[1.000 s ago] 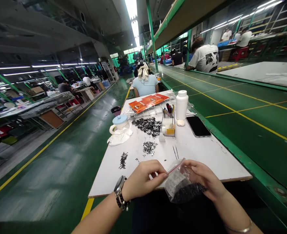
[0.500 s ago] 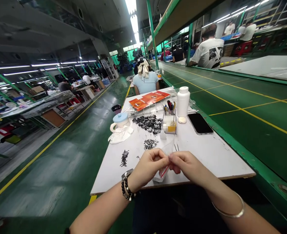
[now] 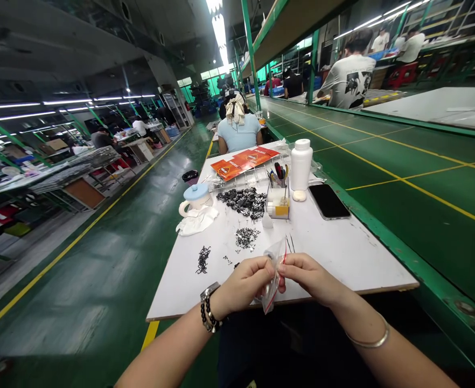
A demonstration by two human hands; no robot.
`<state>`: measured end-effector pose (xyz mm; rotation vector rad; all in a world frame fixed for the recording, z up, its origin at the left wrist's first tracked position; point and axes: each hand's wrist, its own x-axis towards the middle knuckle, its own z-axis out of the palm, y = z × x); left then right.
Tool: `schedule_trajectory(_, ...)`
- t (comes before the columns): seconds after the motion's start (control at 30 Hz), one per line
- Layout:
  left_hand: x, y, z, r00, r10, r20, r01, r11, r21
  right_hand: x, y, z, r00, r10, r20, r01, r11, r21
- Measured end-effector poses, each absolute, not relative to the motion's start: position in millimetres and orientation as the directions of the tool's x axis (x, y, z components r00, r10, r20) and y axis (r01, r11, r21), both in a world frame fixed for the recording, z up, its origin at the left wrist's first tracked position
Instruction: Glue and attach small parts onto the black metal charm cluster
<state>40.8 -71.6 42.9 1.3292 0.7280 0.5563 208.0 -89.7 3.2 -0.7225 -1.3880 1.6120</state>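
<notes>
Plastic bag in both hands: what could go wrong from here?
If a pinch slips, the plastic bag could drop off the near edge of the white table. The left hand might brush the silvery pile beyond it, scattering pieces. The right hand might nudge the thin dark prongs just past it.

A white tabletop [image 3: 350, 258] bears, at left, a blue-lidded mug [image 3: 200, 201], a crumpled tissue [image 3: 197, 221] before it and, nearer, a cluster of black curved pieces [image 3: 203, 260]; mid-table lie a heap of dark flat pieces [image 3: 243, 202] and a smaller silvery heap [image 3: 246, 237]; rightward stand a clear tool organizer [image 3: 278, 209] and white bottle [image 3: 301, 167], a smartphone [image 3: 328, 201] just beside; tweezers [image 3: 290, 244] lie nearer; clear packaging [image 3: 250, 180] lies farther back.
</notes>
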Motion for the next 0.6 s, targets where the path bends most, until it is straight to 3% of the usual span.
schedule_trajectory(0.17,45,-65,29,0.432,0.901,-0.039,-0.026,0.056,0.998,201,-84,-12,-0.262,0.951,0.166,-0.243,0.102,-0.965)
schedule_trajectory(0.33,32,-54,28,0.247,0.967,0.062,0.082,-0.084,0.993,222,-79,-18,-0.164,0.974,0.159,-0.04,0.155,-0.987)
schedule_trajectory(0.6,27,-61,45,0.175,0.954,0.244,0.296,-0.287,0.911,249,-79,-1,-0.38,0.902,0.207,0.218,0.305,-0.927)
